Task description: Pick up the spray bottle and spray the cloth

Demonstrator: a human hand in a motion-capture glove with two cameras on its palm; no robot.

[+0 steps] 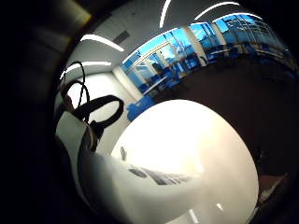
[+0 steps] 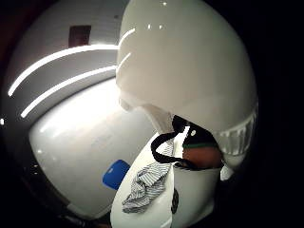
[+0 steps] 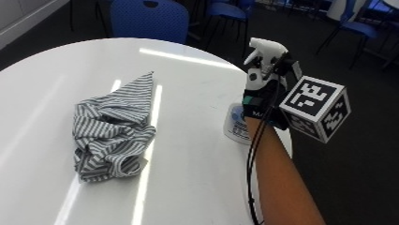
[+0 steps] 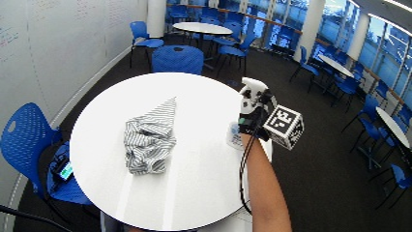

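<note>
on the left of the round white counter point(image 3: 187, 187) lies the striped cloth point(image 3: 112, 131), grey and white, crumpled into a heap with one pointed corner reaching toward the far edge. it rests flat on the counter, well apart from everything else on it. in the wide outside view the cloth point(image 4: 150, 137) sits near the middle of the counter point(image 4: 103, 159), a little to its left.

to the right, near the counter's right edge, stands the spray bottle point(image 3: 239, 123), white with a blue label on its lower body and a white trigger head on top. the bottle is upright and its base looks to be at the counter surface, though whether it rests there or is just lifted i cannot tell. the gloved right hand point(image 3: 265, 89) is wrapped around the bottle's neck just below the trigger head, its fingers curled round it, the forearm coming in from the near right. the nozzle points away from the person, toward the far side.

in the thumb side palm view the bottle's white body point(image 2: 185, 66) fills much of the picture, close to the palm, with the cloth point(image 2: 145, 183) lying on the counter beyond it. a blue chair point(image 3: 150, 18) stands behind the counter's far edge.
</note>
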